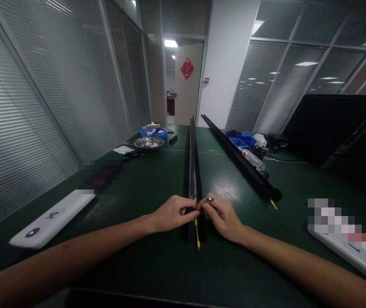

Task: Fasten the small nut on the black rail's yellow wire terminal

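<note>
A long black rail [192, 171] lies lengthwise on the green table, its near end in front of me. At that end my left hand [176, 212] is closed in a pinch over the channel. My right hand [224, 217], wearing a ring, pinches at the same spot, its fingertips meeting the left ones. Whatever is between the fingers is small and hidden. Just below the fingertips a short yellow wire [197, 235] with a lug at its end hangs out toward me. Another black rail [243, 158] lies slantwise to the right, with a yellow ring terminal [273, 204] at its near end.
At the back left are a metal dish [149, 143] and a blue basket [154, 133] with small items. Blue bins [242, 139] and a plastic bottle [252, 159] lie beyond the right rail. White cases stand left [54, 218] and right [346, 246].
</note>
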A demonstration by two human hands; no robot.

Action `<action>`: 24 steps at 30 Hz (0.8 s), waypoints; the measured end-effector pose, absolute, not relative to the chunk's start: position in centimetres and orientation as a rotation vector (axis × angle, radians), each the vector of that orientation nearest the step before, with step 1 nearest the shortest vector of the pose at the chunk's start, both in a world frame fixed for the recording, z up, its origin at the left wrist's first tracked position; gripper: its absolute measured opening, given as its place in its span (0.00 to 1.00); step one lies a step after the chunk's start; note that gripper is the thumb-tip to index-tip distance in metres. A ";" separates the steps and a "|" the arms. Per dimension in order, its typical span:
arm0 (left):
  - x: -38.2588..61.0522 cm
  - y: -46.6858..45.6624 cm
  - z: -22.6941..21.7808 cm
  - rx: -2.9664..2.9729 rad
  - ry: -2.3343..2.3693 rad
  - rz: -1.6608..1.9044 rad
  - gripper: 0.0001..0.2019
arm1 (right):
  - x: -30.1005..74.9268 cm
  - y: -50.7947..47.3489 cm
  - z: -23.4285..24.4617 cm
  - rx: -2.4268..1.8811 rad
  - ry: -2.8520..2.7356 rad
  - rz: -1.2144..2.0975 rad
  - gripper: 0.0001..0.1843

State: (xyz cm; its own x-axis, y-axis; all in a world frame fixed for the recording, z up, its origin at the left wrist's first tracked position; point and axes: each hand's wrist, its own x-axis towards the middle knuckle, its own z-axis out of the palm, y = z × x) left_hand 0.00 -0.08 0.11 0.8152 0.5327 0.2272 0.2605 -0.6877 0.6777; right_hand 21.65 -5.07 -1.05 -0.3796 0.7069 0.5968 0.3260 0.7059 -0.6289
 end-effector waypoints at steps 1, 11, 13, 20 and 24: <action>0.0 -0.1 0.1 2.347 0.576 0.548 0.13 | 21.7 -5.1 -1.0 -0.798 -1.984 0.513 0.15; 0.0 0.0 -0.2 2.349 0.591 0.551 0.13 | 21.6 -4.9 -1.0 -0.789 -1.974 0.524 0.16; -0.1 0.0 -0.2 2.348 0.596 0.538 0.12 | 21.7 -4.8 -1.1 -0.763 -1.972 0.547 0.17; -0.1 -0.1 -0.2 2.372 0.585 0.560 0.13 | 21.7 -4.8 -1.1 -0.746 -1.963 0.539 0.15; 0.0 -0.1 -0.1 2.365 0.589 0.558 0.14 | 21.6 -4.8 -1.1 -0.775 -1.967 0.543 0.16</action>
State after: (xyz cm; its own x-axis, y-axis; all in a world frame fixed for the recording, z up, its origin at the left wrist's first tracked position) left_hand 0.01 -0.08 -0.06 0.8102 0.5350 0.2395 0.2678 -0.7013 0.6607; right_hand 21.61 -4.83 -1.11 -0.3763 0.7071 0.5986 0.3002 0.7043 -0.6432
